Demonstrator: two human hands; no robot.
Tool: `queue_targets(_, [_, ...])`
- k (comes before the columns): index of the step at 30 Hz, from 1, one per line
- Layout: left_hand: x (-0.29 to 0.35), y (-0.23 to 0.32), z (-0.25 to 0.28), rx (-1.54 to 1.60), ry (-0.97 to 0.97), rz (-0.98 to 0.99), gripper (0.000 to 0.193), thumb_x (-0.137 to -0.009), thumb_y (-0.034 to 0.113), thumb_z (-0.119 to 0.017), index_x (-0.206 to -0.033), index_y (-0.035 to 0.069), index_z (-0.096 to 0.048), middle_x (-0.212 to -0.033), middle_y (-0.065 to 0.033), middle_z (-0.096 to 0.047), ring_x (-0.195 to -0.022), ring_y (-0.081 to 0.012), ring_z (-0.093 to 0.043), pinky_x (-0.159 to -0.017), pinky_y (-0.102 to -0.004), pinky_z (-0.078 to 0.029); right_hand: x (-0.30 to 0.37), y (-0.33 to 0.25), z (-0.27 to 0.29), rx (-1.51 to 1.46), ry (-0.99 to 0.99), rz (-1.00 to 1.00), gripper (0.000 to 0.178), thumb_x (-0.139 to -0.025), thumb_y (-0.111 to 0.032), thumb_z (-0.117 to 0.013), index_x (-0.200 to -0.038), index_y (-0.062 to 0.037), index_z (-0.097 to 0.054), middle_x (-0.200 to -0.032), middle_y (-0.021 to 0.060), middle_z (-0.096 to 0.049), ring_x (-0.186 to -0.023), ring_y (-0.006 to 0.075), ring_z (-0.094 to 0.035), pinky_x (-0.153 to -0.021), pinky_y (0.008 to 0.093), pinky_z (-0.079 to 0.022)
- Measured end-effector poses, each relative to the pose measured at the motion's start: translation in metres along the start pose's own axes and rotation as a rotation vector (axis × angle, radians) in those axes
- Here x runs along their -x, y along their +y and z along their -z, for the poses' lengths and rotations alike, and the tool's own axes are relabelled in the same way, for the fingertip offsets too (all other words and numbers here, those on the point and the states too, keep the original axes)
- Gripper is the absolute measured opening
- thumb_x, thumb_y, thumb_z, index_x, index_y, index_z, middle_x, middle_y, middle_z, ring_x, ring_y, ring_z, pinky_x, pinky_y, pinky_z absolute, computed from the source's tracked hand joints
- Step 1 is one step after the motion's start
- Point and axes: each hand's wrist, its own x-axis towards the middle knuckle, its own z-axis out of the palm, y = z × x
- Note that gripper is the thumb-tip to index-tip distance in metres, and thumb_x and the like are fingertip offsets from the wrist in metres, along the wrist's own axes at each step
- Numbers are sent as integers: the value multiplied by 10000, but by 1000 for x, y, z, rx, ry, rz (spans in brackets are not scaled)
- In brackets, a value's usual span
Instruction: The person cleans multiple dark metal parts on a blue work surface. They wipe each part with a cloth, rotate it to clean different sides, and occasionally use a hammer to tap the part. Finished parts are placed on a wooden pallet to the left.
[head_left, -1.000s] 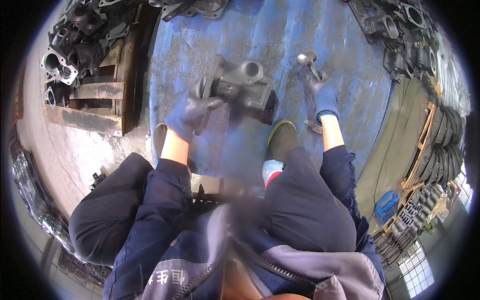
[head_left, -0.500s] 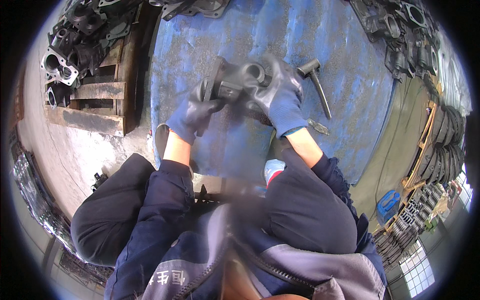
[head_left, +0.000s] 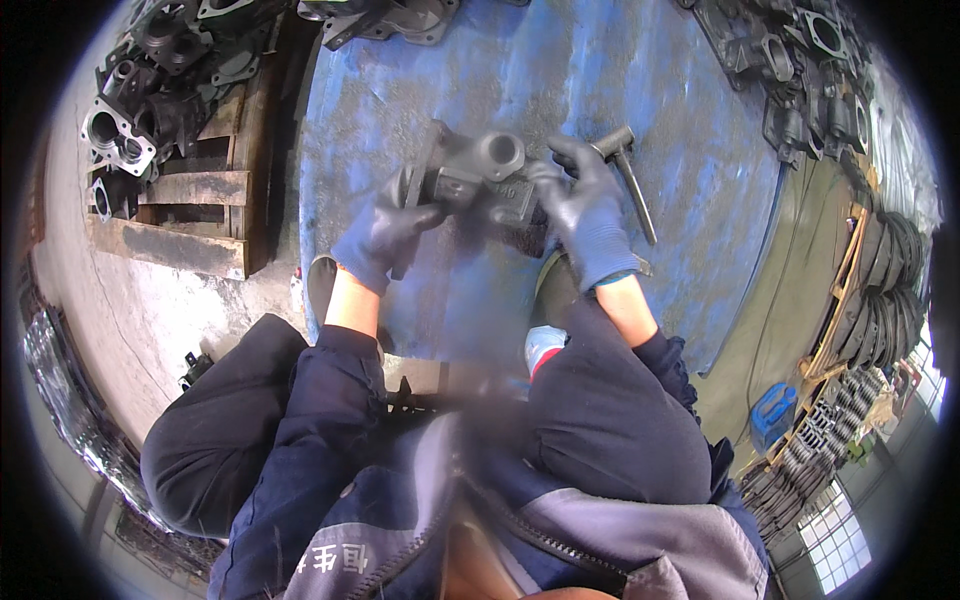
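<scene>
The left hand [head_left: 385,220] has its grip clamped on the flanged left end of the dark metal casting [head_left: 485,180], which sits in front of the person above the blue surface [head_left: 470,310]; whether anything props it from below is unclear. The right hand [head_left: 590,205] has its grip loosely apart at the casting's other end, and contact there cannot be told. The part looks heavy, so good handling calls for a firm left hold and the right fingers well under the far end before any turn. The hammer [head_left: 634,192] lies just beside the right hand, so elbow room matters.
</scene>
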Motion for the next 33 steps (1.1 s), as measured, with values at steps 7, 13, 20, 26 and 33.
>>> queue_targets(7, [-2,-1,2,-388,38,78,559,-820,52,-687,-1350,12,-514,-1197,-96,-631,-1106,-206,-597,-977,-345,-484,-12,6,-12,-219,11,-115,264,-905,-222,-740,-1088,-35,-713,-1017,64,-718,-921,126,-649,-838,264,-524])
queue_targets(13, [-3,-9,3,12,15,22,600,-806,67,-709,-1365,23,-496,-1211,-99,-615,-1094,-211,-598,-955,-345,-494,-15,0,-23,-108,-30,-242,275,-876,-239,-779,-1095,-82,-724,-1029,37,-723,-911,129,-656,-838,278,-529])
queue_targets(20, [4,3,-7,200,-5,22,547,-795,-5,-694,-1316,19,-527,-1166,-71,-624,-1064,-169,-601,-916,-304,-504,-27,36,-18,-419,3,-238,210,-905,-162,-727,-1085,-54,-714,-1052,63,-719,-922,143,-658,-814,295,-540])
queue_targets(26, [-3,15,-27,237,77,-31,474,-769,-32,-693,-1233,27,-613,-1089,-58,-672,-986,-147,-633,-879,-303,-513,-4,75,-17,-659,131,-415,190,-891,-88,-663,-1065,-40,-721,-942,68,-720,-873,152,-649,-771,294,-510])
queue_targets(33, [-27,36,-64,-1098,231,-475,415,-728,70,-665,-1139,92,-617,-1021,-156,-694,-871,-364,-670,-776,-450,-535,1,100,9,-71,283,26,316,-913,-46,-640,-1225,-99,-646,-1071,77,-716,-932,231,-699,-795,364,-543])
